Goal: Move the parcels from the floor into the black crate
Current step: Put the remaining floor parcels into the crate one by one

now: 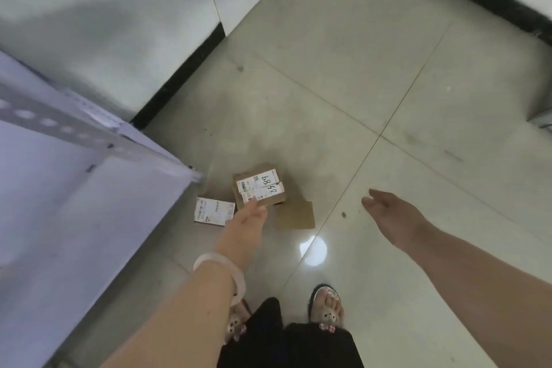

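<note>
Three cardboard parcels lie on the tiled floor near the shelf's corner. The tallest brown box (260, 187) carries a white label with handwritten digits. Left of it rests a small flat parcel (213, 211) with a white label. A plain flat brown parcel (295, 215) lies to its right. My left hand (246, 225), with a pale bangle on the wrist, reaches down over the front edge of the tallest box, fingers apart, holding nothing. My right hand (391, 212) hovers open over bare floor to the right. No black crate is in view.
A white metal shelf unit (74, 176) fills the left side, its corner close to the parcels. White walls with black skirting (182, 75) run behind. My feet in sandals (327, 305) stand at the bottom. A grey object (542, 118) sits at the right edge.
</note>
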Available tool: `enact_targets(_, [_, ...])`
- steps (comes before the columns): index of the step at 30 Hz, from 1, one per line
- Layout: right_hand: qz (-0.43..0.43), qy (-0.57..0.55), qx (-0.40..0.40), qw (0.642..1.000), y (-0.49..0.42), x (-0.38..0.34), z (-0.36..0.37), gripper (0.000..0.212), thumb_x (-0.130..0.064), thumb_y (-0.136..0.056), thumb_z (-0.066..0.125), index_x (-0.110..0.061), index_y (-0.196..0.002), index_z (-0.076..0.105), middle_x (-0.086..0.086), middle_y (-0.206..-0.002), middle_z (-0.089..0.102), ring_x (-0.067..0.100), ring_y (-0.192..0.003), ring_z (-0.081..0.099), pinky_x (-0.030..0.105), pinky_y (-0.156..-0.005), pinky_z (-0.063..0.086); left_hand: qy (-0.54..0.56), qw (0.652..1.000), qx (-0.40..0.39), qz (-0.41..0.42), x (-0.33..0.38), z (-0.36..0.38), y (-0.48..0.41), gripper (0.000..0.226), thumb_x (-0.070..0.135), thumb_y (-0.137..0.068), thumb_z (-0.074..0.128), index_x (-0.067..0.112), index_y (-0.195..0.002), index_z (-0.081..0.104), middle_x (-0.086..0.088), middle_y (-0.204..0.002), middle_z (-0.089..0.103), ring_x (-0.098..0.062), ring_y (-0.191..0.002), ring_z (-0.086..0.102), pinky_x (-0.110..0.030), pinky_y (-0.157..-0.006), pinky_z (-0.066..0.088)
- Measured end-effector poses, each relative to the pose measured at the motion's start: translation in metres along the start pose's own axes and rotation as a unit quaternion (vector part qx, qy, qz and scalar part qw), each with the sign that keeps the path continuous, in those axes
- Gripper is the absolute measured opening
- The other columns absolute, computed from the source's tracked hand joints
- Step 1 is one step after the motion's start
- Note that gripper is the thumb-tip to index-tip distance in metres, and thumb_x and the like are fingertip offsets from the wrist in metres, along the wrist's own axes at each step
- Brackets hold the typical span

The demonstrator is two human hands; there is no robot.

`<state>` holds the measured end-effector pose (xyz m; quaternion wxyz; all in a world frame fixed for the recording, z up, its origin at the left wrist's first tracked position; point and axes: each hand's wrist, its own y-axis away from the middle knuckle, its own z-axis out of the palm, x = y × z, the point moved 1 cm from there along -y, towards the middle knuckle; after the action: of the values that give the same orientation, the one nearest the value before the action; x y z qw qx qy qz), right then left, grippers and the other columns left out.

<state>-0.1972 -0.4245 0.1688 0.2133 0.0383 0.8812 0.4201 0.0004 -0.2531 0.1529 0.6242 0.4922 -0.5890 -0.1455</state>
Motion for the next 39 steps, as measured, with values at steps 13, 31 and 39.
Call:
enact_targets(13, [0.053,-0.080,-0.104,0.990,-0.212,0.113,0.193,0.050,-0.029,-0.099,0.043,-0.031,-0.147,0.029,-0.005,-0.154,0.029,0.014,-0.142,0.025,0.023,-0.094,0.023,-0.097,0.992,-0.043,-0.070,-0.172,0.084,-0.231,0.049,0.038,-0.099,0.037,0.028,-0.146,0.029,0.005,-0.154,0.030,-0.017,-0.141,0.027,-0.029,-0.113,0.017])
enact_targets(31, [0.039,-0.257,0.005,0.966,-0.052,0.041,0.078,0.029,-0.052,-0.094,0.039,-0.034,-0.108,0.057,-0.007,-0.116,0.060,0.018,-0.114,0.054,0.046,-0.105,0.039,0.108,0.994,-0.018,-0.020,-0.034,0.065,-0.072,0.016,0.037,-0.096,0.043,0.035,-0.099,0.059,-0.001,-0.125,0.054,-0.018,-0.119,0.050,-0.043,-0.106,0.040])
enact_targets(39, [-0.128,-0.314,0.059,0.939,0.133,-0.096,-0.053,0.029,-0.047,-0.092,0.045,-0.024,-0.092,0.062,-0.003,-0.100,0.069,0.019,-0.099,0.064,0.048,-0.097,0.046,0.222,0.967,0.027,0.118,0.133,-0.018,0.119,0.030,0.036,-0.099,0.036,0.030,-0.117,0.059,-0.008,-0.120,0.062,-0.027,-0.108,0.062,-0.055,-0.093,0.049])
